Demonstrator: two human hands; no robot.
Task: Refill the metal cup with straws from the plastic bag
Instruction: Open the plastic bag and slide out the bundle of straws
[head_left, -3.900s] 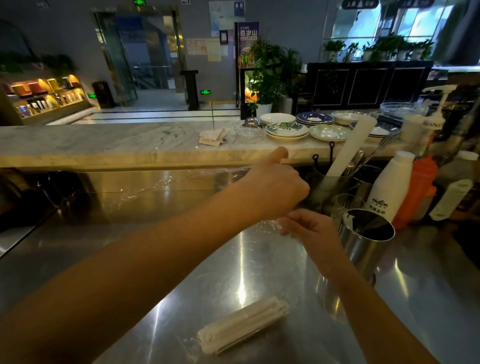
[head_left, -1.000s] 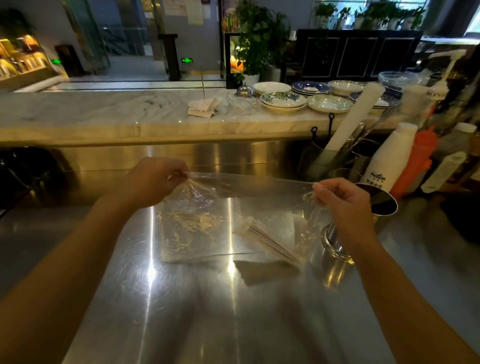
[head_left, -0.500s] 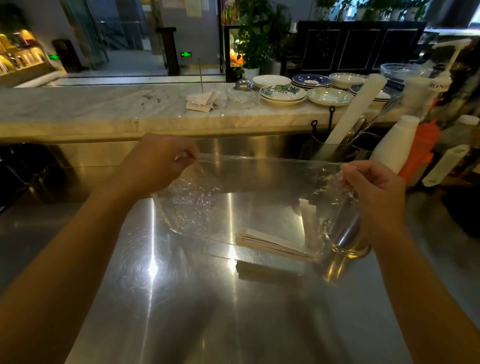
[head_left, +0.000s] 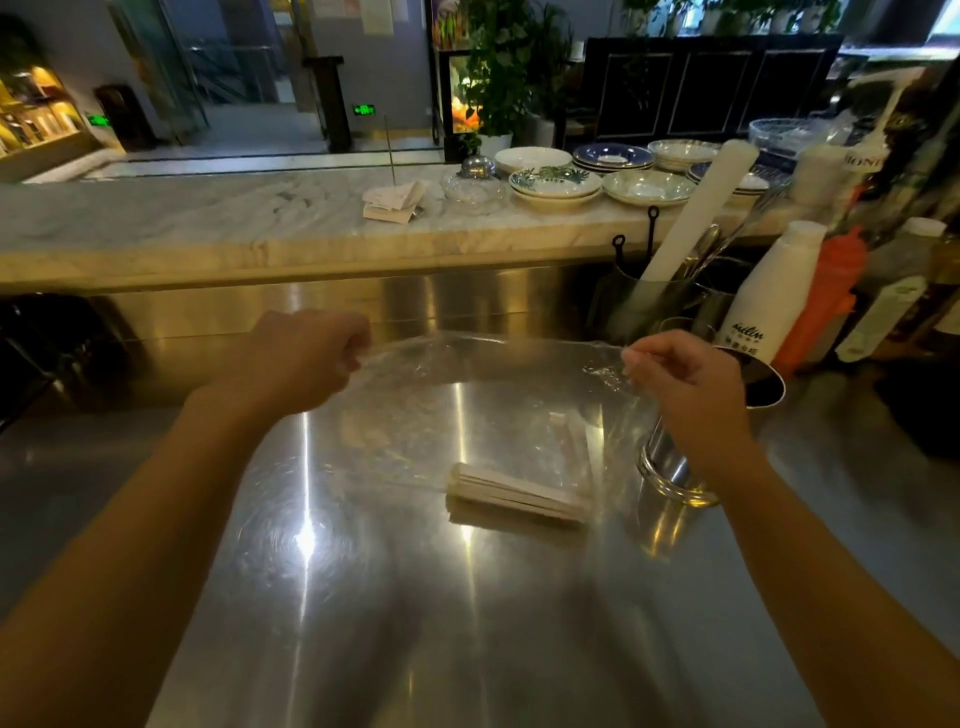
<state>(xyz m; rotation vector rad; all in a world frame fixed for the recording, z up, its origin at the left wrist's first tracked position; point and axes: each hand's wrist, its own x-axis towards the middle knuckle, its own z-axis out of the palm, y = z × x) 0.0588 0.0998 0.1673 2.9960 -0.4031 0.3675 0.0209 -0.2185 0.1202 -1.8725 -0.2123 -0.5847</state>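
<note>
A clear plastic bag (head_left: 457, 415) hangs stretched between my two hands above the steel counter. My left hand (head_left: 306, 358) pinches its top left corner and my right hand (head_left: 685, 384) pinches its top right corner. A bundle of paper-wrapped straws (head_left: 514, 493) lies in the bottom of the bag, resting on the counter, with one or two loose straws (head_left: 576, 441) standing at its right side. The metal cup (head_left: 670, 462) stands just right of the bag, partly hidden behind my right hand and wrist; its dark opening shows past my knuckles.
Behind the cup stand a utensil holder (head_left: 644, 301) with a white roll, a white bottle (head_left: 769, 296), an orange bottle (head_left: 826, 296) and more bottles. Plates (head_left: 556, 187) and napkins (head_left: 392, 202) sit on the marble ledge (head_left: 208, 228). The steel counter (head_left: 415, 623) runs toward me.
Both hands picked the bag up by its top corners and spread it wide. The straw bundle slid down to the bag's bottom, and the bag has settled lower toward the counter.
</note>
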